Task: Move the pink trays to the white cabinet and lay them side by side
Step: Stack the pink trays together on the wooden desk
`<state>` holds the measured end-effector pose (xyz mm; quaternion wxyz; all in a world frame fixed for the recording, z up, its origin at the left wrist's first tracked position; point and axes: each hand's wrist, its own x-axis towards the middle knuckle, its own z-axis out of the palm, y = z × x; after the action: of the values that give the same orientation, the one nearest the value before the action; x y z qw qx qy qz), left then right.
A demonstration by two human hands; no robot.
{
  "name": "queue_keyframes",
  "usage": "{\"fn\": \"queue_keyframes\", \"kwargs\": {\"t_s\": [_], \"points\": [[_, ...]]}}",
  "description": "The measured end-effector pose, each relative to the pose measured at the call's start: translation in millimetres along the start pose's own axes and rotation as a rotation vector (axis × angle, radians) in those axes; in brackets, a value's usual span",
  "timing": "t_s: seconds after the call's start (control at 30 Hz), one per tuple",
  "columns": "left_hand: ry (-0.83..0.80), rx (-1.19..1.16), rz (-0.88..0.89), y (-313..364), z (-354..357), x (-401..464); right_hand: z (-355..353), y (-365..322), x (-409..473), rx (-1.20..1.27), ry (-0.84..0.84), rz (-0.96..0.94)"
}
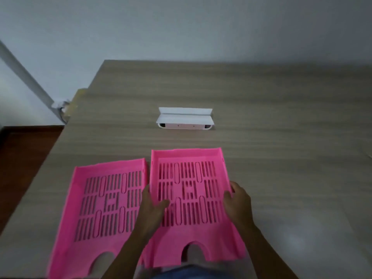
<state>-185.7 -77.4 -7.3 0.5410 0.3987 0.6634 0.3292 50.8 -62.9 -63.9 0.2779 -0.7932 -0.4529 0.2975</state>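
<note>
Here, two pink plastic trays lie flat on a pale wood-grain surface, each a shallow rectangle with raised side walls, a floor cut through by rows of narrow slots and longer oval slots, and a rounded notch in the near edge. The left tray sits at about 7 o'clock in your view, angled slightly; the right tray sits at 6 o'clock, just beside it, with a thin gap between their far corners. Your left hand clasps the right tray's left wall, thumb lying over the slotted floor and the other fingers hidden outside the wall. Your right hand grips the same tray's right wall, fingers curled over the rim. Whether the tray rests fully on the surface or is lifted a little, you cannot tell. At 12 o'clock, well beyond the trays, a small white plastic fitting with a folded-back flap is set into the surface. A white pipe slants down the wall at 10 o'clock.
</note>
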Motion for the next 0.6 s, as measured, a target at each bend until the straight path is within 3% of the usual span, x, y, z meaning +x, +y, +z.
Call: {"fn": "queue_keyframes", "kwargs": {"t_s": [0.4,0.6], "points": [[0.014,0.042,-0.06,-8,1,-3,2,-3,-6,0.067,-0.096,0.074],[-0.027,0.074,-0.034,-7,1,8,7,-19,2,0.006,0.099,-0.019]]}}
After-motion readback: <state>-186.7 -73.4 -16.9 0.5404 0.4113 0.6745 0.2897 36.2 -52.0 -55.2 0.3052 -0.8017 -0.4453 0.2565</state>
